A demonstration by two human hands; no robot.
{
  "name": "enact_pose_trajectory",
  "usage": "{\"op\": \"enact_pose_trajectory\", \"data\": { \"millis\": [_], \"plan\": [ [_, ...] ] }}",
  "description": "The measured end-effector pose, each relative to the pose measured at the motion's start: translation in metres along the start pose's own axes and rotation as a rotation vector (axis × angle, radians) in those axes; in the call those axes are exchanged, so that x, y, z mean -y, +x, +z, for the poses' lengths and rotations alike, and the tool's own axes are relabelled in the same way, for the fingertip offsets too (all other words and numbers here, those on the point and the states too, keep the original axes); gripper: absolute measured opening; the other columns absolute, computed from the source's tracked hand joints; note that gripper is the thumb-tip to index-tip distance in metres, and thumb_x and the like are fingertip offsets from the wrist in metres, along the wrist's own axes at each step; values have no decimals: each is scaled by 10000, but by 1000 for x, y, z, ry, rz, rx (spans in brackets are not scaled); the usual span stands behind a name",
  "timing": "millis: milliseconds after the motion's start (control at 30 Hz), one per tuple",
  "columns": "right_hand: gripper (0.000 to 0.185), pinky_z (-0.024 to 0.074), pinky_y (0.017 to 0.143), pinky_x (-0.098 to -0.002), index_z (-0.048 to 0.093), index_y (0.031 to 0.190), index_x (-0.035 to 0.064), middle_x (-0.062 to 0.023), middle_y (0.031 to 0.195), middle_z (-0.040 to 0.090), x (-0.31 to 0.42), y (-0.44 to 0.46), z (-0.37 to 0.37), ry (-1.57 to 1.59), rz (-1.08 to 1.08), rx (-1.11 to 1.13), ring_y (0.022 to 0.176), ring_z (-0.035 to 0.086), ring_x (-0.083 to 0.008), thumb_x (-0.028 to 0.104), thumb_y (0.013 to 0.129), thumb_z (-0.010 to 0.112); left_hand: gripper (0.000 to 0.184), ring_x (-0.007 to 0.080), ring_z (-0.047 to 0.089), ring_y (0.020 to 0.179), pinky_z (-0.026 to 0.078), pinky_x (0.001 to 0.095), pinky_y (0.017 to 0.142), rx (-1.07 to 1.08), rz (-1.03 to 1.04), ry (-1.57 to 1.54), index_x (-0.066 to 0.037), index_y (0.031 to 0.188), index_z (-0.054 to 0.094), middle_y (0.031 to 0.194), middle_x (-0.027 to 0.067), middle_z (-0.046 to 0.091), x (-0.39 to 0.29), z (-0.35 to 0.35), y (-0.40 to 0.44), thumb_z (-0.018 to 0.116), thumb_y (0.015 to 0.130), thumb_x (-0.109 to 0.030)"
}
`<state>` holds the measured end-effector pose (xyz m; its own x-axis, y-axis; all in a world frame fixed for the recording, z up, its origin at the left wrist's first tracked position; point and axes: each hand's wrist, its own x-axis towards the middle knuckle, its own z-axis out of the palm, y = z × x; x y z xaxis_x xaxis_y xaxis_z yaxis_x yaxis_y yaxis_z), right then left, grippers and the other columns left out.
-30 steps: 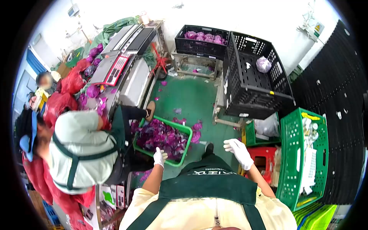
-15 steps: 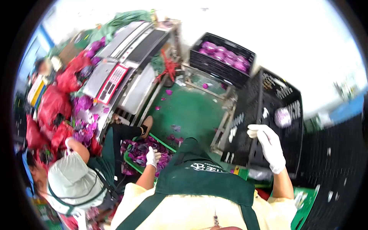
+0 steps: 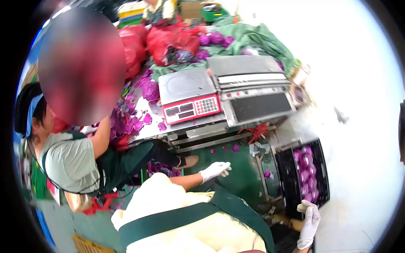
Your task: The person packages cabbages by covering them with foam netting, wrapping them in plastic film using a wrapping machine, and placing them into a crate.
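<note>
My left hand (image 3: 215,171), in a white glove, hangs in the air over the green floor in front of the bench. Its fingers are stretched out and hold nothing. At the lower right my right hand (image 3: 310,223), also gloved, is beside the near end of a black crate (image 3: 323,170). Its fingers are loosely bent and apart, with nothing visible in them. Rows of wrapped purple cabbages (image 3: 307,175) fill the crate. On the bench ahead stand a scale (image 3: 187,95) with a red front panel and a wrapping machine (image 3: 255,90) with a dark plate.
A seated co-worker (image 3: 69,154) is at my left by purple leaves (image 3: 126,120) on the bench (image 3: 147,133). Red bags (image 3: 173,44), a green cloth (image 3: 263,40) and more purple cabbages (image 3: 217,38) lie behind the scale. Leaf scraps dot the green floor (image 3: 240,168).
My view has turned left, bringing the scale and wrapping machine to the middle. The crate with the single cabbage has gone out of view. Both hands remain free of objects.
</note>
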<state>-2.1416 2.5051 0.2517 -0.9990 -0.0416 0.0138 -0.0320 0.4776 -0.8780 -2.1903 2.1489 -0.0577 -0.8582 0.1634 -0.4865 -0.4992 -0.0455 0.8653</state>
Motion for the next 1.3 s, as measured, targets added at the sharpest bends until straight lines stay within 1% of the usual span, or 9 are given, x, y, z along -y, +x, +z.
{"op": "enact_pose_trajectory", "data": {
  "millis": [300,500,600,667,700,733,1000,1167,1300],
  "plan": [
    [378,429,903,-332,614,1171,62,-60,1041,651,-102,260,54,96,292,54,963,601,-166,349,997,441,385,121,626,792,509,271,763,91,174,-129,-46,1119,657,885,55,664,-170,-41,37,454,1005,-353],
    [409,264,1060,-464,479,1340,178,-66,1328,500,-145,456,84,218,361,49,1251,444,-235,352,971,450,323,132,632,812,511,265,770,-514,435,-323,-19,1183,617,927,80,671,-238,-55,44,455,1007,-236],
    [369,327,1020,-329,515,1281,73,-69,1279,526,-188,528,110,281,288,49,1203,457,-201,256,961,489,348,174,672,894,516,293,837,-815,458,-336,22,1183,603,972,113,694,-243,-66,56,422,1016,-224],
    [344,333,1016,-338,536,1252,55,-84,1234,549,-198,572,115,158,123,49,1180,474,-207,236,965,479,337,162,654,900,514,305,842,-985,462,-308,18,1165,611,963,110,690,-242,-83,65,469,1004,-242],
    [324,340,1013,-347,557,1223,37,-100,1188,572,-189,592,120,25,-44,74,1158,491,-213,217,969,468,324,155,642,917,495,294,864,-948,472,-373,11,1169,610,979,103,686,-258,-92,61,499,993,-238],
    [278,369,974,-281,594,1143,-16,-99,1120,605,-163,597,128,23,-41,27,1082,520,-189,146,971,446,317,155,641,922,487,289,871,-977,501,-282,9,1175,607,989,101,683,-271,-107,61,502,992,-227],
    [248,379,961,-322,614,1097,9,-88,1074,617,-121,647,117,-81,-91,42,1035,538,-205,154,965,463,287,89,587,935,463,238,823,-951,566,64,-16,1187,613,1042,38,647,-397,-283,171,528,975,-189],
    [259,360,992,-337,602,1147,53,-84,1144,602,-79,698,88,-309,-81,76,1115,514,-209,177,975,453,413,256,646,1008,480,346,882,-987,520,414,-53,1203,603,1091,157,673,-444,-371,317,587,898,-332],
    [259,388,934,-335,620,1092,14,-102,1066,598,-99,745,76,-274,-193,32,1024,520,-218,153,959,447,490,284,631,1040,477,366,911,-1109,213,615,-76,1266,559,1109,149,668,-480,-401,390,634,860,-341]
  ]
}}
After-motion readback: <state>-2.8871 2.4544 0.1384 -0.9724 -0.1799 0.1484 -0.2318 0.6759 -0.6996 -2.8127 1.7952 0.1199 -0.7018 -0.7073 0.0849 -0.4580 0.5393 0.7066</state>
